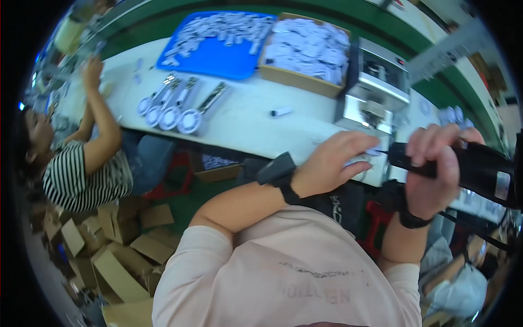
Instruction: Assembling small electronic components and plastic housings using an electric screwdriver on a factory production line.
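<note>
My right hand (436, 169) is wrapped round a black electric screwdriver (479, 170), held nearly level at the right. Its thin bit points left, reaching the small white plastic part (375, 151) that my left hand (332, 163) pinches between thumb and fingers at the table's near edge. My fingers cover much of that part. Just beyond my hands stands a silver metal machine (376, 82). To the left of it, a small white piece with a black end (280, 112) lies alone on the white table (245, 128).
At the back are a blue tray (223, 62) of small white parts and a cardboard box (305, 83) packed with white pieces. Several white round-headed devices (189, 121) lie to the left. A person in a striped shirt (90, 174) sits at far left, near flattened cartons (125, 267).
</note>
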The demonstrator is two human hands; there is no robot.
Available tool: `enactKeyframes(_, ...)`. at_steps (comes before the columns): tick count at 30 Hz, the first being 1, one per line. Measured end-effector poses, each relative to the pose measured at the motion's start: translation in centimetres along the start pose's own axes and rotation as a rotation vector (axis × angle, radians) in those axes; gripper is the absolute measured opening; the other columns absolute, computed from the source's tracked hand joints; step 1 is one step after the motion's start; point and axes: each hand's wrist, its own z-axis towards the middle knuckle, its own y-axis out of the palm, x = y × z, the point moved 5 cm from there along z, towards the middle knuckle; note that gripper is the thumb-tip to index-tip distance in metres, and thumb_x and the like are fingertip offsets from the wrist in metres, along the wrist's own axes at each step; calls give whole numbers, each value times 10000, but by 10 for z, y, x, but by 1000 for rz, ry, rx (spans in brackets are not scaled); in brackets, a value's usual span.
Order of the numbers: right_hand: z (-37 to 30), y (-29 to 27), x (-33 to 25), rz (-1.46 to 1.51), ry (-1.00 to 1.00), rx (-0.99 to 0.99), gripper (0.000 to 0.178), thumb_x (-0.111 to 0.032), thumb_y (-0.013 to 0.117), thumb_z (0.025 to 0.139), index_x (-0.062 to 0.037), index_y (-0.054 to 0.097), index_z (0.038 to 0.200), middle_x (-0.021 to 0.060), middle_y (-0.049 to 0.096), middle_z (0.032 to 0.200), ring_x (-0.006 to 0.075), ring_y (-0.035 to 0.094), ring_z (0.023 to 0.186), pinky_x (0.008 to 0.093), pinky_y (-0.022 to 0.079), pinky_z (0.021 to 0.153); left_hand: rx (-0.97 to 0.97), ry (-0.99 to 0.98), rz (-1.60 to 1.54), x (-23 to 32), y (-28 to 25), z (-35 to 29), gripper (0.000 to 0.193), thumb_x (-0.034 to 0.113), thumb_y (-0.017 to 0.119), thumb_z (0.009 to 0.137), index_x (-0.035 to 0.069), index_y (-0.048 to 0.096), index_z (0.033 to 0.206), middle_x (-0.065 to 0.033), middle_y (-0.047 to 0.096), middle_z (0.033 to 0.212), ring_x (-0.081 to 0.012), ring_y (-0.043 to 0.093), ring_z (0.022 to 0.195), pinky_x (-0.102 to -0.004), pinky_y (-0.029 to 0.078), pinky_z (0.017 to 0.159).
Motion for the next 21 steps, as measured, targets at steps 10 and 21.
enactKeyframes(10, -55, -56, -37, -239, 212, 380, 434, 18, 587, 855, -61, 544, 1279, 25, 518, 742, 133, 445, 599, 287, 390, 576, -118, -353, 533, 0, -146, 24, 548, 83, 714, 933, 68, 592, 1467, -206, 725, 1213, -347, 717, 1009, -421, 575, 879)
enactKeyframes(21, -125, -216, -41, -619, 586, 739, 341, -33, 767, 898, -20, 591, 1189, 28, 634, 845, 136, 633, 641, 271, 509, 583, -457, -292, 1175, -87, -194, 25, 604, 107, 775, 896, 55, 590, 1468, -200, 607, 1370, -418, 583, 1221, -493, 466, 1048)
